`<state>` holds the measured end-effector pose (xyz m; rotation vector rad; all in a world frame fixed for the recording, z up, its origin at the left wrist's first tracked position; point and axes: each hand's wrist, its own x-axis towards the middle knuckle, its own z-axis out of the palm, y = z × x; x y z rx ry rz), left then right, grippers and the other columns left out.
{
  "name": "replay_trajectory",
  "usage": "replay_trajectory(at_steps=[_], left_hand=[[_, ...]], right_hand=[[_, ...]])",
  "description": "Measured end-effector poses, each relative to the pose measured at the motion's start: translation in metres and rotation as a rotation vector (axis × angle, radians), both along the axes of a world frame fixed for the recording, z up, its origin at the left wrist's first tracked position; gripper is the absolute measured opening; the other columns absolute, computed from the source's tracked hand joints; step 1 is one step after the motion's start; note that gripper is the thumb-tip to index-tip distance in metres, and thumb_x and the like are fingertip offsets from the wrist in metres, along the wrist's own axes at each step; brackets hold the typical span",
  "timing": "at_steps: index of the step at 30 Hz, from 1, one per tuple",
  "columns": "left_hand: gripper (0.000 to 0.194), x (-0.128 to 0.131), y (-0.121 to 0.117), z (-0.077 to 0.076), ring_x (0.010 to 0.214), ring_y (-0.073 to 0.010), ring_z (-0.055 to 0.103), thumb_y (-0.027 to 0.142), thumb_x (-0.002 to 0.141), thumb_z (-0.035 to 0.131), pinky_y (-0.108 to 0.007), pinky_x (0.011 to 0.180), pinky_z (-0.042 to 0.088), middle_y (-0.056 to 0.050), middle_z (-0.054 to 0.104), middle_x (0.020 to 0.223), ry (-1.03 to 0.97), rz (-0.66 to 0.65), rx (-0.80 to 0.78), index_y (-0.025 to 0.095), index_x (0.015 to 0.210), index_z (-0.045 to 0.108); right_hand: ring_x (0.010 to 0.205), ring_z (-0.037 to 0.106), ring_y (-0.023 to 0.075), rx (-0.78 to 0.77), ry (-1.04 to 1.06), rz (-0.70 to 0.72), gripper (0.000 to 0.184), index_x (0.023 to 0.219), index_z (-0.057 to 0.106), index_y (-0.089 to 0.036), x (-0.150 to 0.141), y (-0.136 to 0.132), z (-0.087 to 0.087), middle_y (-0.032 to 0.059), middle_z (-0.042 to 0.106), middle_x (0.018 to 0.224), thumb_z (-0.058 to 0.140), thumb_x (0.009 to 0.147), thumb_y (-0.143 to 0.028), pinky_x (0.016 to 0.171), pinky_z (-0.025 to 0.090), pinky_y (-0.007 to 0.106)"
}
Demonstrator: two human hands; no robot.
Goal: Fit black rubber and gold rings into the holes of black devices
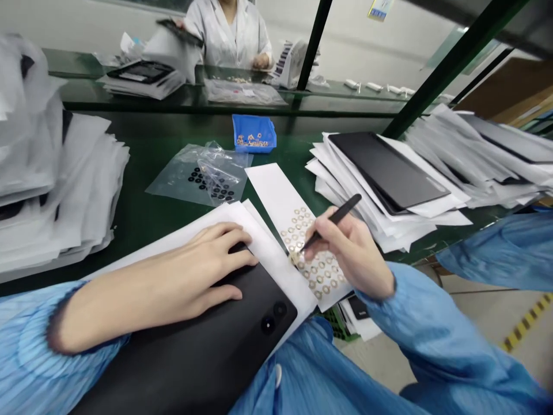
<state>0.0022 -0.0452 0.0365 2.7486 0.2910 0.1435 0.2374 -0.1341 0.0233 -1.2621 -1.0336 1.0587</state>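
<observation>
My left hand (211, 262) lies on a black panel like a tablet's back cover (203, 351), its fingers stretched out over the far edge. Two round camera openings show near the panel's right corner. White foam wrapping (285, 282) lies beneath the panel. My right hand (356, 248) grips black tweezers (345, 208), their tip pointing down at a white sheet (270, 187). Rows of small tan rings (320, 279) cover the sheet's near half. By the tweezer tip is a small tan piece (295, 259); whether the tip touches it I cannot tell.
A blue bin (254, 134) of small tan parts stands behind a clear bag (177, 173) with black rings. Wrapped stacks rise at left (86, 190) and right (345, 190). Across the green bench, a person in a white coat (233, 34) handles a dark panel. Green posts (315, 46) stand between.
</observation>
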Motion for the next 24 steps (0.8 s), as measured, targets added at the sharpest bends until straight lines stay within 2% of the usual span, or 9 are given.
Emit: replay_trajectory(at_steps=[2,3,7,10,15,20,24], left_hand=[[0.025,-0.001,-0.004,0.0,0.122,-0.0282,0.04,0.024,0.088,0.05,-0.043,0.098,0.041,-0.006,0.049,0.126,-0.029,0.01,0.038,0.027,0.112,0.056],[0.026,-0.002,-0.007,0.001,0.122,-0.0286,0.04,0.022,0.088,0.048,-0.044,0.097,0.042,-0.006,0.049,0.126,-0.041,0.008,0.051,0.027,0.111,0.057],[0.046,-0.008,-0.027,0.01,0.126,-0.0285,0.039,0.013,0.079,0.05,-0.042,0.096,0.045,-0.001,0.045,0.136,0.002,-0.067,0.016,0.034,0.12,0.054],[0.06,-0.009,-0.038,0.014,0.128,-0.0333,0.039,0.015,0.076,0.057,-0.051,0.102,0.039,-0.001,0.045,0.139,0.052,-0.096,-0.019,0.038,0.13,0.047],[0.058,-0.007,-0.039,0.011,0.128,-0.0428,0.037,0.022,0.075,0.062,-0.063,0.098,0.037,-0.005,0.044,0.14,0.125,-0.073,-0.025,0.04,0.129,0.05],[0.058,-0.006,-0.039,0.011,0.123,-0.0396,0.043,0.018,0.076,0.058,-0.062,0.098,0.037,-0.004,0.049,0.135,0.112,-0.068,-0.041,0.042,0.128,0.051],[0.057,-0.006,-0.04,0.01,0.125,-0.0433,0.039,0.021,0.077,0.058,-0.067,0.095,0.037,-0.006,0.05,0.133,0.141,-0.059,-0.035,0.042,0.129,0.05]], right_hand=[[0.044,0.062,0.0141,-0.028,0.064,0.075,0.033,0.071,0.053,-0.016,-0.02,-0.027,0.001,0.0001,0.063,0.055,0.064,0.081,-0.045,0.042,0.053,0.023],[0.042,0.062,0.014,-0.026,0.105,0.065,0.03,0.072,0.053,-0.017,-0.028,-0.038,-0.001,-0.0004,0.062,0.054,0.061,0.084,-0.043,0.041,0.053,0.023],[0.04,0.06,0.0123,0.044,0.223,-0.141,0.024,0.077,0.05,-0.019,-0.052,-0.062,-0.025,-0.0026,0.062,0.053,0.055,0.09,-0.038,0.039,0.051,0.02],[0.038,0.059,0.0121,0.063,0.249,-0.187,0.024,0.076,0.049,-0.019,-0.057,-0.063,-0.037,-0.0032,0.061,0.05,0.055,0.09,-0.038,0.037,0.05,0.02],[0.036,0.058,0.0122,0.047,0.242,-0.202,0.025,0.077,0.047,-0.019,-0.057,-0.061,-0.04,-0.0045,0.059,0.048,0.056,0.089,-0.039,0.035,0.05,0.02],[0.035,0.058,0.0127,0.053,0.237,-0.192,0.026,0.077,0.046,-0.02,-0.057,-0.062,-0.039,-0.0054,0.058,0.047,0.057,0.088,-0.041,0.035,0.052,0.022],[0.035,0.057,0.0125,0.076,0.236,-0.191,0.024,0.077,0.048,-0.019,-0.057,-0.063,-0.041,-0.0055,0.058,0.048,0.057,0.089,-0.038,0.035,0.052,0.022]])
